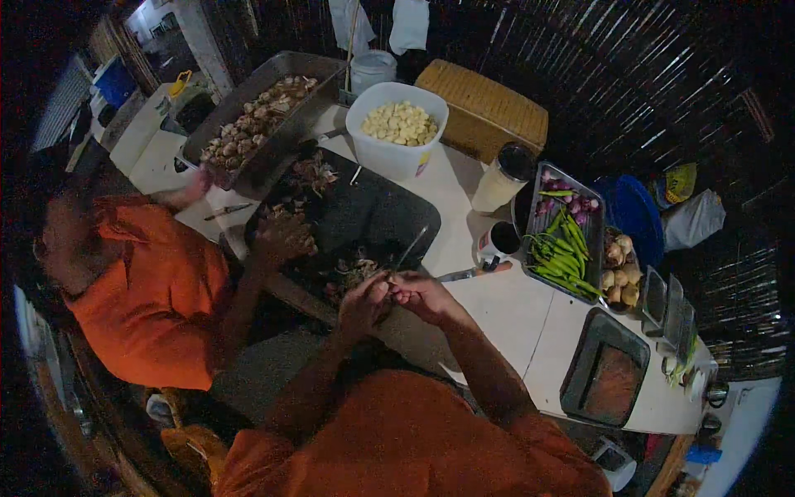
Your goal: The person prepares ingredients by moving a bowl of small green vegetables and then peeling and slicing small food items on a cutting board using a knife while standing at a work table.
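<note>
My right hand [423, 294] grips a small knife, and its thin blade [414, 243] points up and away from me. Fingertips of my left hand [363, 305] meet those of the right around a small piece, mostly hidden, that looks like a garlic clove. Both hands are above the near edge of a dark tray [385, 211]. Garlic skins [355, 268] lie in the tray just beyond my left hand. Past the tray's far side, a white plastic tub [397, 163] holds peeled garlic cloves [399, 124].
At left, a co-worker in orange has one hand [287, 239] over the dark tray and another [197, 185] near a deep pan of garlic bulbs [239, 140]. Rightward are a knife [466, 274], a mug [497, 241], a tray of green chillies [562, 251] and onions, and a dark basin [574, 379].
</note>
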### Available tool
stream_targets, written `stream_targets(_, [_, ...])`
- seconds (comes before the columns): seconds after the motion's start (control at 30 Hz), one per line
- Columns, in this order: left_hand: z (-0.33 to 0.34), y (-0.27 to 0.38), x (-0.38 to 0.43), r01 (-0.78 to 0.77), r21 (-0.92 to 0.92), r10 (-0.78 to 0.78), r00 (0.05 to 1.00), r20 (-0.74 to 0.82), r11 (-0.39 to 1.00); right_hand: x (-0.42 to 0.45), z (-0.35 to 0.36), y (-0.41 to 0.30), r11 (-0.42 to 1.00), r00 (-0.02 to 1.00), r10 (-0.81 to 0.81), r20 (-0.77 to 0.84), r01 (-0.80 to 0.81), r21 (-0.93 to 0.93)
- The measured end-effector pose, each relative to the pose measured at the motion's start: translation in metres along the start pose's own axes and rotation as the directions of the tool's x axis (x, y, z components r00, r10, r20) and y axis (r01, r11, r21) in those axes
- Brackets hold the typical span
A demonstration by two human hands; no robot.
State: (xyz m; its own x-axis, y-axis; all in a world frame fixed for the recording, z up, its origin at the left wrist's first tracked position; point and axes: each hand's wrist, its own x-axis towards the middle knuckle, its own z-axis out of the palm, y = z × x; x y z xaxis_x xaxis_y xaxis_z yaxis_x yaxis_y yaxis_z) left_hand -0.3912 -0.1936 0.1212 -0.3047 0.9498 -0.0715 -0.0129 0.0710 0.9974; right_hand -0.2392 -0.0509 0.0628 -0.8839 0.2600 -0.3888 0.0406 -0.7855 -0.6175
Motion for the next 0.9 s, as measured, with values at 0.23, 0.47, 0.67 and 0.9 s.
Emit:
stream_targets(0.23, [-0.002,0.003,0.009,0.13,-0.283,-0.096,0.987,0.131,0.95,-0.003,0.021,-0.018,0.988,0.988,-0.15,0.023,0.15,-0.032])
stream_targets(0.47, [-0.039,-0.019,0.016,0.297,-0.25,-0.29,0.955,0.065,0.922,-0.028,0.057,-0.027,0.988,0.999,-0.045,0.027,0.049,-0.148])
stream_targets(0.67, [-0.031,-0.039,0.017,0.181,0.199,-0.177,0.983,-0.039,0.963,-0.025,0.045,-0.02,0.989,0.987,-0.142,-0.077,0.138,-0.058])
stream_targets(0.9, [0.0,0.024,-0.01,-0.043,0.275,-0.021,0.974,0.226,0.961,-0.018,0.027,-0.005,0.987,0.986,-0.143,-0.084,0.148,0.056])
